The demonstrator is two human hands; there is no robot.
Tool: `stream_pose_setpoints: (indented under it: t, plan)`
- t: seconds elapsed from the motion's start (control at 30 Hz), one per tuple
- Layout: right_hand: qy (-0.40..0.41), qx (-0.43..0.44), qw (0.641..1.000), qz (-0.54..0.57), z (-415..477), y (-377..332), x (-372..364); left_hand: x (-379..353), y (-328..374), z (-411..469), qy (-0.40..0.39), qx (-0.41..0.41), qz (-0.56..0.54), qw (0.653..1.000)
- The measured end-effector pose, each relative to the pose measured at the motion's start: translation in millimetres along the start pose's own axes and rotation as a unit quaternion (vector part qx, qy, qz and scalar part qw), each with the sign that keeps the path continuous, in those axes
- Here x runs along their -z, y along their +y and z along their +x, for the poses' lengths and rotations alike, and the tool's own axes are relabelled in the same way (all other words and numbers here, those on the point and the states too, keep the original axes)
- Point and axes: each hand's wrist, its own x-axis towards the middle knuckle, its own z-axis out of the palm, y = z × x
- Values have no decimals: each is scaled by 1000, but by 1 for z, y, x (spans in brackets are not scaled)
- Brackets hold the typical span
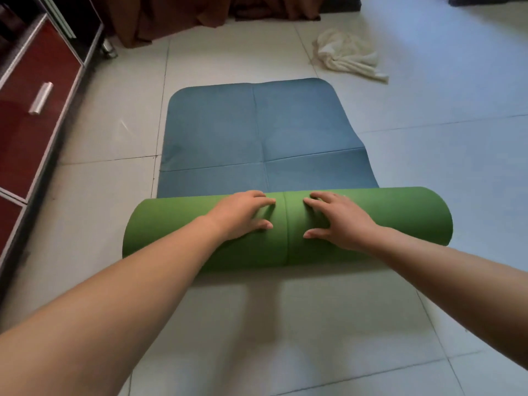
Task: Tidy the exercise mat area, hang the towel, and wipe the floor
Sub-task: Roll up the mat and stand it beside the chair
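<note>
Fingers [258, 195] atop mat roll [414, 212], long axis crosswise.

Only one view: a wide-angle cam worn on the person's head, facing forward and tilted steeply down at the pale tiled floor [285, 324]. Bare forearms filled both bottom corners. The left hand [243, 214] and right hand [340, 220] sat just below frame centre, close to the lens, on the half-rolled green-and-blue foam mat [400, 212]. The mat ran away from the wearer toward the brown curtain [177, 15] at the top edge. The red-fronted cabinet [31, 115] lined the left edge, with the crumpled white towel [348, 57] at upper right.
</note>
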Motion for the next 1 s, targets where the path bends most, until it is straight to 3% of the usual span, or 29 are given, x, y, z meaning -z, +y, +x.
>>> stream_pose_setpoints:
  t: [0.13,0.33,0.43,0.6,0.7,0.83,1.0]
  plan:
    - [-38,-26,999,17,12,0,13,-14,11,7,19,2,33,999]
    - [-33,-12,999,8,39,9,15,-4,-1,27,16,23,24,999]
    - [5,15,1000,24,43,14,14,-1,-7,38,22,33,29,999]
    - [-38,85,995,-16,67,29,7,4,-17,59,35,66,-2,997]
    - [-56,88,994,39,104,40,23,10,-17,64,65,98,-1,993]
    - [-172,73,976,109,151,58,50,30,-8,74,-6,136,38,990]
    - [-212,85,967,116,171,60,47,47,8,72,-91,104,92,986]
